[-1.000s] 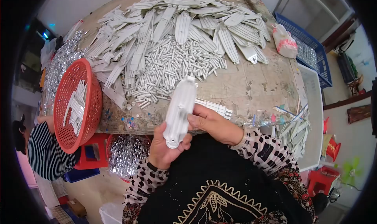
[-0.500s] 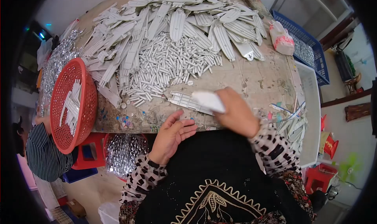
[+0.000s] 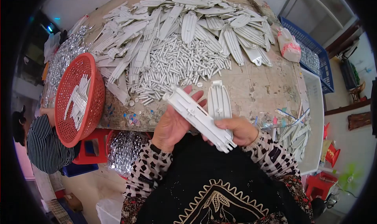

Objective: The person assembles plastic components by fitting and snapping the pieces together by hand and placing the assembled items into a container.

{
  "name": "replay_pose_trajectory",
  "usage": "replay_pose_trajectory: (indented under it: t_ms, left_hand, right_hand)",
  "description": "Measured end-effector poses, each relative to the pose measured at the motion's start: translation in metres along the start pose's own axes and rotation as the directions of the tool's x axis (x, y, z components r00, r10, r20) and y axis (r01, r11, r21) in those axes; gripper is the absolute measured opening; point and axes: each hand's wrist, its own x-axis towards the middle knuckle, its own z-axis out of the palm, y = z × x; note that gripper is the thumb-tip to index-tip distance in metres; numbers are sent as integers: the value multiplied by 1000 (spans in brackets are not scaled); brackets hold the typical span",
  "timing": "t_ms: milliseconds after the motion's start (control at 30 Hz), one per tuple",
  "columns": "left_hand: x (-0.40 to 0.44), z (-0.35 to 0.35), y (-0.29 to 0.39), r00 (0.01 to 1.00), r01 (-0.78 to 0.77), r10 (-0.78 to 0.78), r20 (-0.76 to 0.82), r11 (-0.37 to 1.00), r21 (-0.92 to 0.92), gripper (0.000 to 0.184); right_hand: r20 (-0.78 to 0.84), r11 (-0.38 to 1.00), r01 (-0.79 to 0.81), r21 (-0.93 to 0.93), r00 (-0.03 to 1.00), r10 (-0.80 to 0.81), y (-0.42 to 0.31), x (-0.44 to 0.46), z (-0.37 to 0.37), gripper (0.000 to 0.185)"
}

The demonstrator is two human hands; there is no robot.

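Note:
A long white plastic strip [image 3: 196,112] with clip-like ends slants across both hands above the table's front edge. My left hand [image 3: 171,126] is palm up under its upper end, fingers showing beyond the strip. My right hand [image 3: 244,130] is closed round the lower part, thumb on top. That same hand also grips a rounded, ribbed white plastic piece [image 3: 220,100], which points away from me beside the strip. Just past the hands lies a heap of small white cylindrical pins [image 3: 176,63]. Behind it is a large pile of white ribbed plastic pieces [image 3: 157,21].
A red basket [image 3: 100,98] with white parts stands at the table's left edge, near a person's striped sleeve [image 3: 43,145]. A white bin [image 3: 314,126] and blue crate [image 3: 328,67] are at the right. A plastic bag [image 3: 288,47] sits on the far right corner.
The strip has been lifted off the table and now spans both hands. My right hand has brought the rounded piece upright beside it. My left hand has moved up under the strip.

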Motion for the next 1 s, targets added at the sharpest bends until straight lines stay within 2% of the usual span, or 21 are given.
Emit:
replay_pose_trajectory:
  t_ms: [33,67,100,167,200,233,300,333,367,433,467,500,567,600,633,700,733,767,833,967,1000]
  left_hand:
    - [3,5,1,988,-27,25,151,1000,6,80]
    - [5,9,2,984,-34,20,179,996,79,78]
    - [7,13,4,983,-31,16,180,996,79,78]
    - [11,22,7,999,-26,21,47,993,117,65]
    - [12,24,7,994,-113,113,5,988,108,48]
    - [13,22,10,994,-113,114,3,988,108,48]
    - [10,11,22,977,-207,210,32,976,-75,37]
    - [6,2,25,974,-223,224,-3,968,-112,37]
    - [5,-2,27,974,-228,228,-7,968,-110,37]
    - [4,-6,30,983,-182,183,2,983,-34,46]
    - [4,12,25,971,-210,215,-105,976,56,53]
    - [4,13,21,971,-207,212,-108,977,56,53]
    - [4,14,14,978,-146,161,-130,983,113,56]
    - [4,14,12,987,-138,145,-76,987,87,55]
    - [3,16,10,988,-133,139,-71,987,85,55]
    - [0,24,5,989,-139,144,-40,984,112,52]
    - [-2,27,3,989,-137,143,-39,984,112,52]
    - [-4,30,1,986,-152,159,-59,983,103,54]
    - [-7,29,-2,981,-167,175,-83,982,94,57]
    - [-8,31,2,985,-143,154,-77,980,135,63]
    - [-8,31,2,987,-137,149,-68,978,160,65]
  right_hand:
    - [58,996,-5,94,998,-1,7,1,-2,52]
    - [76,989,-36,143,997,26,11,2,-2,53]
    - [74,989,-34,145,997,23,11,2,-1,53]
    - [79,998,-41,43,996,37,10,0,2,50]
    - [-26,990,34,-135,999,-37,7,-1,10,49]
    - [-25,990,32,-135,999,-36,3,-4,11,49]
    - [-208,848,100,-520,948,-239,-2,-9,6,56]
    - [-217,822,184,-538,913,-346,4,-4,1,61]
    - [-212,823,184,-537,915,-343,7,-2,-4,61]
    - [-375,887,159,-433,863,-338,11,-2,-13,66]
    - [-368,869,123,-479,871,-326,13,0,-14,66]
    - [-369,871,122,-475,871,-324,14,1,-12,66]
    - [-184,665,205,-718,866,-466,12,1,2,68]
    - [-112,599,236,-765,867,-485,6,-2,15,70]
    - [-117,599,235,-766,864,-490,7,0,16,70]
    - [134,298,370,-880,795,-592,9,3,15,74]
    - [75,433,335,-837,853,-516,7,0,19,76]
    - [74,434,334,-837,854,-516,7,0,20,76]
    - [159,278,345,-896,837,-524,8,1,20,75]
    - [189,245,354,-902,837,-514,12,1,20,73]
    - [210,183,371,-910,796,-568,13,2,21,72]
